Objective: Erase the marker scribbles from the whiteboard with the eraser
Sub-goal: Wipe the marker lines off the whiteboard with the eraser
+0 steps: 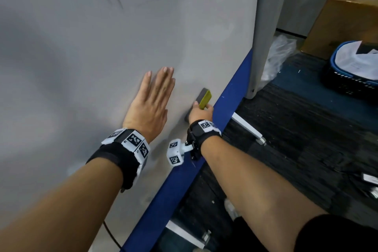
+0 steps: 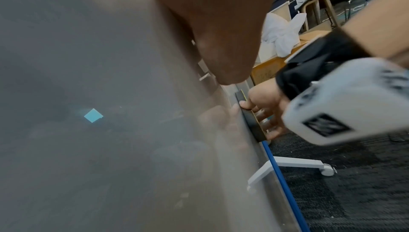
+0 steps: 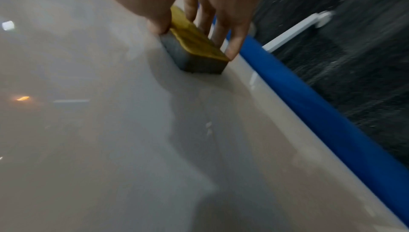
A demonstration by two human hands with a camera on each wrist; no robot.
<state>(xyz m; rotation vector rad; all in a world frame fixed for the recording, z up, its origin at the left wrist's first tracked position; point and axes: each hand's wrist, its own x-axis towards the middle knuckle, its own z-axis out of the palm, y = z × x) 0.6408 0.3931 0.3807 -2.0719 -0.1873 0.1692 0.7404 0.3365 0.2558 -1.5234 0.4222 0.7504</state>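
Eraser pinned low at the whiteboard's blue edge

Eraser work sits at the board's rim: the block-shaped eraser with a yellow back and dark grey felt [image 1: 202,100] lies felt-down on the pale glossy whiteboard [image 1: 86,51], just beside its blue edge strip [image 1: 231,96], its long axis running along that strip. The right hand [image 1: 201,111] holds it in a narrow grip, thumb on one long side, fingers [image 3: 234,43] on the other. The left hand [image 1: 152,101] lies flat and spread on the board, near the eraser. No scribbles show clearly; glare and motion blur possibly hide faint ones.
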